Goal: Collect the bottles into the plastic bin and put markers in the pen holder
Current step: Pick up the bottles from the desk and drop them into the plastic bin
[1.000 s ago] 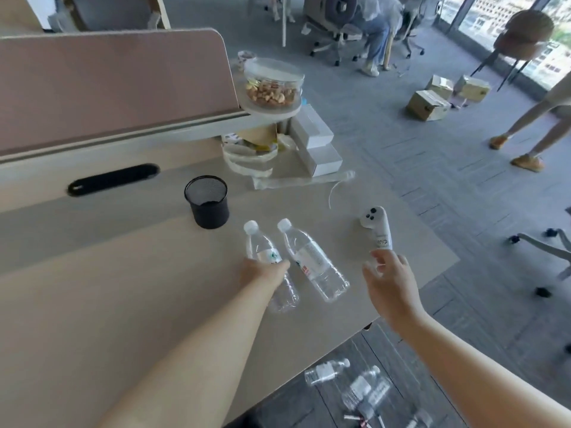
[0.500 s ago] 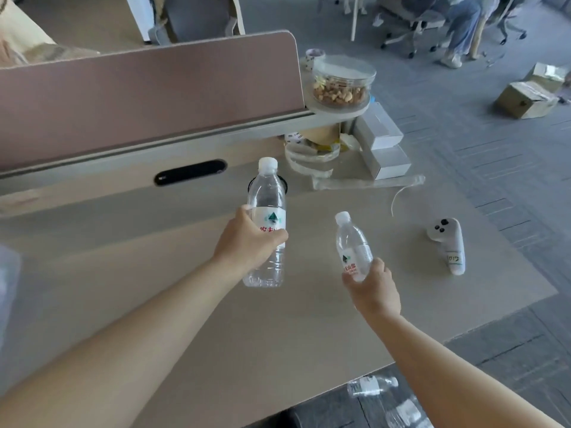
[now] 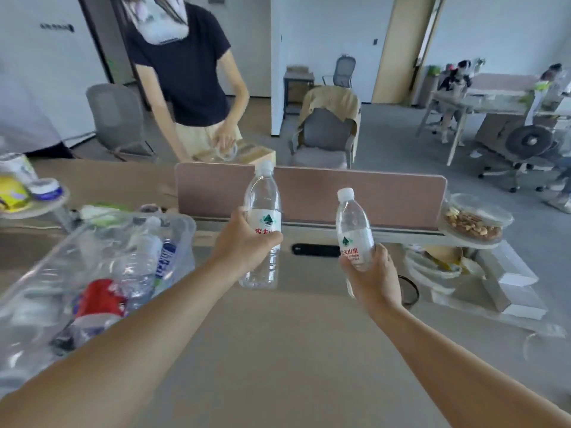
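My left hand [image 3: 244, 242] grips a clear water bottle [image 3: 263, 196] upright above the desk, near its middle. My right hand [image 3: 372, 278] holds a smaller clear water bottle [image 3: 352, 222] upright, a little to the right. A clear plastic bin [image 3: 40, 273] stands at the left of the desk and holds several bottles and a red-labelled container. The black mesh pen holder [image 3: 409, 290] is mostly hidden behind my right hand; only its rim shows. No markers are visible.
A pink divider panel [image 3: 386, 199] runs along the desk's back edge. A jar of nuts [image 3: 475, 220] sits on a round shelf at the right, white boxes [image 3: 513, 282] below it. A person stands behind the divider. Snack tubs [image 3: 18, 186] sit at far left.
Both hands took the two bottles off the desk and raised them upright. My view has swung up and left, bringing the plastic bin into sight.
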A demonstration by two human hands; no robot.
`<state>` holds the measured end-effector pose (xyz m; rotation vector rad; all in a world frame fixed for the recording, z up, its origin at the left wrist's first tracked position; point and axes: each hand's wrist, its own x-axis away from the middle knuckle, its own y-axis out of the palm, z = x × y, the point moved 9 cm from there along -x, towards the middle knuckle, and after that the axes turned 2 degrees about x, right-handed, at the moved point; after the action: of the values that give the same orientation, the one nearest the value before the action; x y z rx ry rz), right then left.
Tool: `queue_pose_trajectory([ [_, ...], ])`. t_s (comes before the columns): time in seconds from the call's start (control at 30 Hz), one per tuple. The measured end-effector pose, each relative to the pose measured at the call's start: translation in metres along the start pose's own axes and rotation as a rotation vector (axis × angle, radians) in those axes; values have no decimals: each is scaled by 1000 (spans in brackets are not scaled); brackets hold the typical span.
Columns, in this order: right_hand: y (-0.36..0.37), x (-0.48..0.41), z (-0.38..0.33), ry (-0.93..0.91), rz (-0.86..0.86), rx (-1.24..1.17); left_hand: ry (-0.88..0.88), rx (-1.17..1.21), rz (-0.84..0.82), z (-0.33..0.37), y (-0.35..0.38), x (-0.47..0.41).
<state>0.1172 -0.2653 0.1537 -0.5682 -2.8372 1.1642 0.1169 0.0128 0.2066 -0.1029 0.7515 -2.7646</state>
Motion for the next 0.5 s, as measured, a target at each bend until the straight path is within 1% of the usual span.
queue_pose_trajectory([
  [0.17,98,46,-137,-140,-164,-118,-83,-25,219,-56,-157,-9],
  [0.23,134,71,-180,-171,-241,-148,-104,-20,265,-82,-205,-6],
  [0.3,166,96,-217,-210,-306,-188,-117,-33,290,-107,-245,-4],
  [0.4,198,124,-257,-246,-349,-251,-159,-54,307,-149,-285,-3],
  [0.47,215,138,-274,-264,-366,-264,-182,-97,253,-179,-293,-3],
  [0.5,221,143,-281,-275,-364,-269,-196,-139,188,-196,-290,-2],
])
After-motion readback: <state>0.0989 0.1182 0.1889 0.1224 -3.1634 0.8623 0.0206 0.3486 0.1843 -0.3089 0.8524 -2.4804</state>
